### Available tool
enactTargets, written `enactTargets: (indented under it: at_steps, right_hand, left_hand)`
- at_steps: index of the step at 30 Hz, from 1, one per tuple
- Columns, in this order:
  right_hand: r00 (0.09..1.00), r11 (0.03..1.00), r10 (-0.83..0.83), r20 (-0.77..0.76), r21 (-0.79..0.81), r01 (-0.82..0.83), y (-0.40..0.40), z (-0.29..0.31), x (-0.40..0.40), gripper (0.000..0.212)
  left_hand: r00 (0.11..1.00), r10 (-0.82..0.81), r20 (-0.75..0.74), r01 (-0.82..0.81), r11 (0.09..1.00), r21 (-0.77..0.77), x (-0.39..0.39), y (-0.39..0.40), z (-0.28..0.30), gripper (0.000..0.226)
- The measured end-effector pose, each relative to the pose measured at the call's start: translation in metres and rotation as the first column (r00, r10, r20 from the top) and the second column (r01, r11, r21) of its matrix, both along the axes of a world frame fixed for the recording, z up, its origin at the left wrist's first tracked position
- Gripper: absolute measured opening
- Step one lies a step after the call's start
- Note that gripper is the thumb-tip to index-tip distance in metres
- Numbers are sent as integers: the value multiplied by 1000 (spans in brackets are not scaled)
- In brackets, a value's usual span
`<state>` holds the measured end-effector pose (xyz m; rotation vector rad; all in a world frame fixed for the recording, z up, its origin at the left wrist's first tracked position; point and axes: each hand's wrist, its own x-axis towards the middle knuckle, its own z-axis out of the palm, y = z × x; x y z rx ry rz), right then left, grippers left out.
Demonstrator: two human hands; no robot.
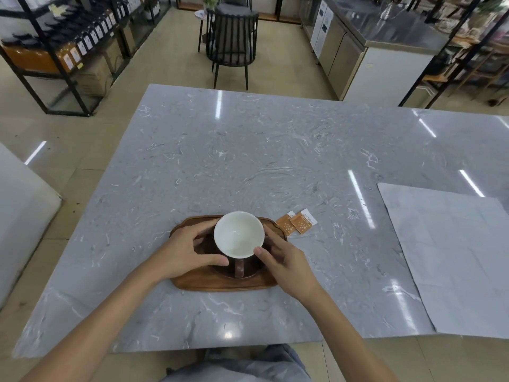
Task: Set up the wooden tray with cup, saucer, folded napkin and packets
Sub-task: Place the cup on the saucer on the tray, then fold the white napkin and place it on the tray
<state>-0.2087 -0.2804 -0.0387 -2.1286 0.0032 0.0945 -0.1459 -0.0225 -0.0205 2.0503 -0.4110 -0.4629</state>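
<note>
Overhead, glossy grey marble table

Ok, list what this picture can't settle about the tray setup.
Head view only:
- Saucer: mostly hidden under the cup and both hands.
- Print on the packets: too small to read.
- Left hand, right hand: fingertips behind the cup, so grip unclear.
- Napkin: none identifiable.

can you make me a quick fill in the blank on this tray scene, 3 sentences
1. The cup, white inside, stands on a dark saucer on the wooden ____.
2. The two orange packets lie on the marble table, to the ____ of the tray.
3. The left hand and right hand both touch the ____.

Missing words: tray; right; cup
</note>
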Motion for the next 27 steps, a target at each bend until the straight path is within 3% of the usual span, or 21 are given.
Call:
enactTargets:
  at_steps: [4,8,11,18,27]
  right_hand:
    - [999,1000,19,26,16,-20,-13,16,3,43]
    - [999,999,-16,48,-40,18,-37,32,0,32]
    - [997,992,-57,42,-109,61,-66,33,-7,35]
    - [997,948,-74,18,-309,76,-160,35,-49,25]
    - [984,847,-176,-22,-513,140,-325,18,-141,32]
  left_hand:
    - [996,36,79,-44,994,96,13,-4,23,87]
    - [972,-38,234,15,995,98,28,-38,54,59]
    - [935,-163,316,129,984,125,35,-79,62,41]
    - [777,-546,314,458,832,312,14,-193,43,41]
    - [715,-643,274,571,764,301,-79,-358,-7,44]
